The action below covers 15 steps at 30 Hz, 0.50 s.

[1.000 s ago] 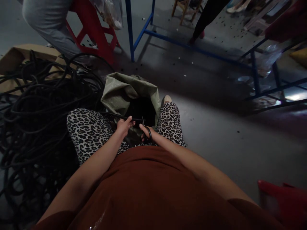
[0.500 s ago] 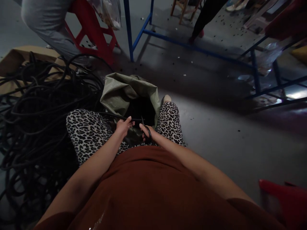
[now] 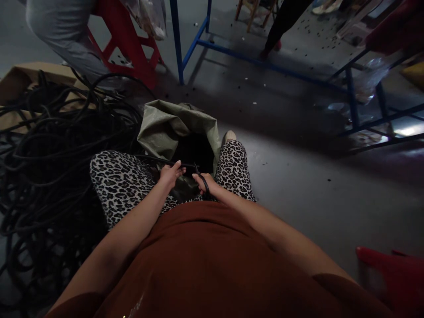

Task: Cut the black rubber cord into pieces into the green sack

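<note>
Nearest me sits someone in a rust-brown top (image 3: 212, 260), and straight ahead at 12 o'clock both hands work close together. The left hand (image 3: 170, 175), half curled, pinches a black cord (image 3: 188, 165) between thumb and fingers, the end pointing toward 1 o'clock. The right hand (image 3: 204, 182) is wrapped round the handles of black scissors (image 3: 206, 190), blades beside that end; in this dim light I can't quite tell whether they touch it. Just past the hands, between leopard-print knees, a grey-green sack (image 3: 159, 126) gapes at 12. A tangled cord heap (image 3: 66, 154) spreads at 9 to 10, with a cardboard box (image 3: 24, 73) behind it. Farther off, a red stool (image 3: 119, 31) stands at 11 and a blue metal frame (image 3: 243, 56) runs from 12 to 2.
</note>
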Available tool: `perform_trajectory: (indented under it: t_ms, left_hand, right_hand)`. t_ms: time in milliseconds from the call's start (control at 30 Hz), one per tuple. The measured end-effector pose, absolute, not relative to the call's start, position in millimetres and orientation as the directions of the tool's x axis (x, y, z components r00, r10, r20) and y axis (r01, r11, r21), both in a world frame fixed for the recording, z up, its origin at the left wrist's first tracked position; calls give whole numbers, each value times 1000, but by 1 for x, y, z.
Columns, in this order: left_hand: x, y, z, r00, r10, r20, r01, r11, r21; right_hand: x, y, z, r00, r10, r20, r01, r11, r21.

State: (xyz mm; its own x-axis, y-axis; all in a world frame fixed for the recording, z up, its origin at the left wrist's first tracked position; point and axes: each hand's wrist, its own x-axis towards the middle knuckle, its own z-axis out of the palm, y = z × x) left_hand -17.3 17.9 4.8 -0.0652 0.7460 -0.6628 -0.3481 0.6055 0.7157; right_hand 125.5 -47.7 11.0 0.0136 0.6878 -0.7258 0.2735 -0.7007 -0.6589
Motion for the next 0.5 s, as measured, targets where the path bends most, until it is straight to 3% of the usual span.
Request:
perform_trajectory:
  t_ms: [267,500]
  left_hand:
    - [-20,21,-1,-92,757,-647,-321,592,739]
    - [-19,22,4,-117,749,-652,-347,584,734]
  right_hand:
    - [128,-50,10,44,685,-727,260,-711,-654]
    - [126,-53,20,-70,608,-790,164,-775,-611]
